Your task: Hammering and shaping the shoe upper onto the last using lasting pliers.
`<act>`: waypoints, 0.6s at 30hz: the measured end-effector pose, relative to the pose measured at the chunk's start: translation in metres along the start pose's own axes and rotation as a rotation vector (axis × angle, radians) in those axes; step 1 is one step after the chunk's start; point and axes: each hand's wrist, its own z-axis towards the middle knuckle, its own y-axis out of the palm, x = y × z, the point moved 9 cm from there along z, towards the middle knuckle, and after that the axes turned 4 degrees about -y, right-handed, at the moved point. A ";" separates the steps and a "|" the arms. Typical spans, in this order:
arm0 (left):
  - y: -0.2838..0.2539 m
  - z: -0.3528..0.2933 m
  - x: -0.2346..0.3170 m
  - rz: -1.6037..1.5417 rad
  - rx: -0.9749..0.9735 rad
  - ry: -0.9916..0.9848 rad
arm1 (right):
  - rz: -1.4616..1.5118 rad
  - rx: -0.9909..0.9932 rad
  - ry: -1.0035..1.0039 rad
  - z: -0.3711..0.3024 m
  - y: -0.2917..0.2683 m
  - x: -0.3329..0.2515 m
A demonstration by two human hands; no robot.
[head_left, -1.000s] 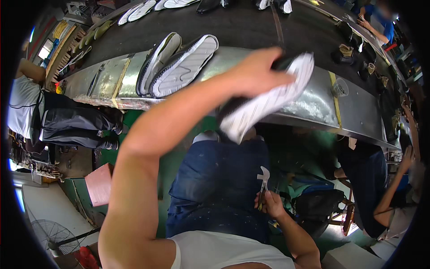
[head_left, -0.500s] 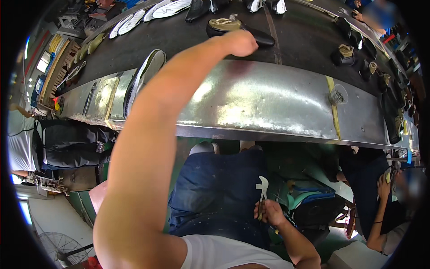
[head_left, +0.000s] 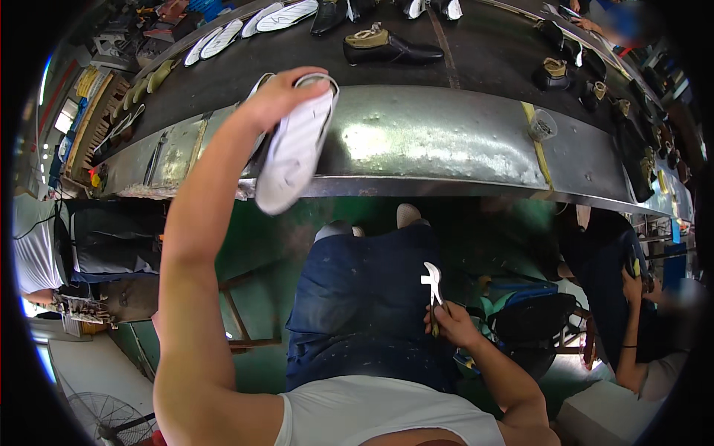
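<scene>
My left hand (head_left: 281, 98) is closed on the far end of a shoe sole (head_left: 291, 152), white-faced with a dark rim. The sole hangs tilted over the metal ledge, its near end past the front edge. Part of another white-edged piece shows behind my fingers, mostly hidden. Low beside my right thigh, my right hand (head_left: 452, 325) grips the handles of lasting pliers (head_left: 433, 286), their curved jaw and square hammer stub pointing up. A black shoe (head_left: 401, 52) with tan lining stands on the dark belt ahead, apart from both hands.
The metal ledge (head_left: 416, 134) borders the dark belt (head_left: 491, 63). A clear cup (head_left: 543, 125) of small bits stands at the right beside a yellow strip. White soles (head_left: 286, 15) and more black shoes (head_left: 554, 74) line the belt. People work at both sides.
My left hand has left the black shoe, come back leftward and taken up the white sole from the ledge. My right hand still holds the pliers, slightly turned.
</scene>
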 end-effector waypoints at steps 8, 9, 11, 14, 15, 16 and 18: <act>0.194 -0.186 -0.125 -0.768 -0.037 0.092 | -0.295 0.028 -0.170 -0.027 0.066 -0.095; 0.211 -0.193 -0.140 -0.795 -0.030 0.046 | -0.458 -0.016 -0.172 -0.027 0.076 -0.110; 0.215 -0.198 -0.154 -0.606 0.061 0.096 | -0.619 -0.070 -0.159 -0.028 0.096 -0.118; 0.216 -0.197 -0.152 -0.753 -0.115 0.021 | -0.492 -0.118 -0.092 -0.018 0.116 -0.114; 0.214 -0.199 -0.154 -0.761 -0.110 0.023 | -0.500 -0.120 -0.087 -0.013 0.118 -0.108; 0.215 -0.200 -0.155 -0.719 -0.120 0.042 | -0.409 -0.126 -0.096 -0.008 0.119 -0.103; 0.211 -0.207 -0.154 -0.625 -0.133 0.078 | -0.274 -0.162 -0.088 -0.003 0.126 -0.101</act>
